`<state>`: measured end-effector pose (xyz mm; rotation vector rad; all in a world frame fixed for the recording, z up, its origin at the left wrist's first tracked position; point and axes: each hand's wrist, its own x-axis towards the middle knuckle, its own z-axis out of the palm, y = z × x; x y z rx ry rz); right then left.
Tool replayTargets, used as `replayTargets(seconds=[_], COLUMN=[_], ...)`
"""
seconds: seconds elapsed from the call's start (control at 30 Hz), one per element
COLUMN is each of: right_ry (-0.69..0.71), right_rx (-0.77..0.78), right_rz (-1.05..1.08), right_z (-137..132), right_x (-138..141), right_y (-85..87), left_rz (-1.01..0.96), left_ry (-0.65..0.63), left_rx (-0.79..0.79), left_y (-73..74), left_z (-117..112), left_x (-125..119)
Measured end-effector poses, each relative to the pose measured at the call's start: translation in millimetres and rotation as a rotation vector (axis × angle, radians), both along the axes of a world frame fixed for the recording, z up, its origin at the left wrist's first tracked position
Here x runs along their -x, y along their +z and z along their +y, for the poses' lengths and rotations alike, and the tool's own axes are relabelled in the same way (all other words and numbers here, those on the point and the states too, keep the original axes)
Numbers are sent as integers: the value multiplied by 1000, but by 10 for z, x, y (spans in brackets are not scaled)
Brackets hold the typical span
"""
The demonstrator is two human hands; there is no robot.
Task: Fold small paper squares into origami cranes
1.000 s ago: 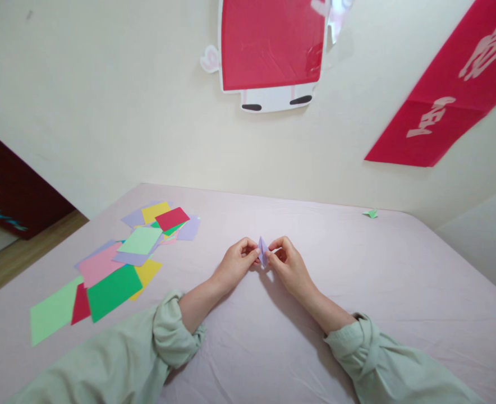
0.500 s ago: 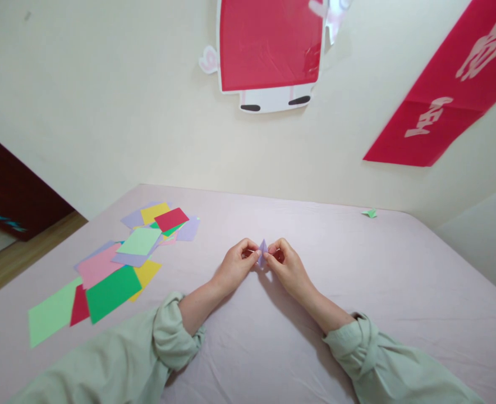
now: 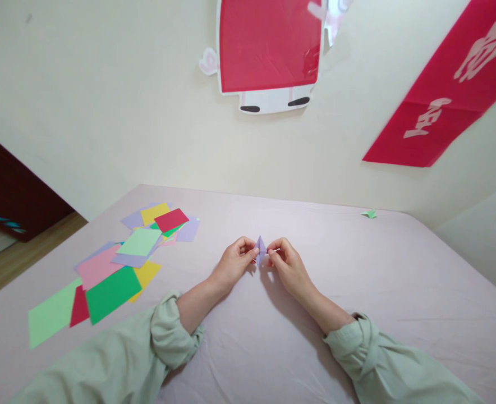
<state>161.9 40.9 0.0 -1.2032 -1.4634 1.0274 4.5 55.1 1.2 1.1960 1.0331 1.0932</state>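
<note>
A small piece of folded purple paper [image 3: 260, 250], diamond-shaped with a pointed top, is held upright just above the table's middle. My left hand [image 3: 236, 260] pinches its left side between thumb and fingers. On the other side, my right hand [image 3: 288, 264] has thumb and index finger closed at the paper's right corner. The fingertips cover parts of both side edges, so the finer folds there are hidden.
Loose coloured paper sheets [image 3: 113, 292] lie overlapping on the left of the cloth-covered table [image 3: 399, 292]. A small green folded paper [image 3: 371, 214] rests near the far right edge. Behind the table rises a wall [image 3: 147, 112] with a red poster [image 3: 425, 112].
The folded purple paper has shifted slightly left with my left hand. My right fingertips have moved from its front face out to its right corner.
</note>
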Motion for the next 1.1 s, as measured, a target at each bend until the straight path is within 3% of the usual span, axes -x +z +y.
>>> replayTargets(seconds=[0.33,0.83,1.1], right_ry=[82,153,172], right_rx=[37,73,60], right_rz=[82,85,89], right_z=[-2,4,3], right_x=[17,26,18], right_y=[33,-32,1], left_rz=[-47,164,129], left_ry=[-33,-30,-45], left_rx=[28,-129,-93], left_y=[28,-105,-50], left_z=[-5,2,-16], left_x=[12,-9,-16])
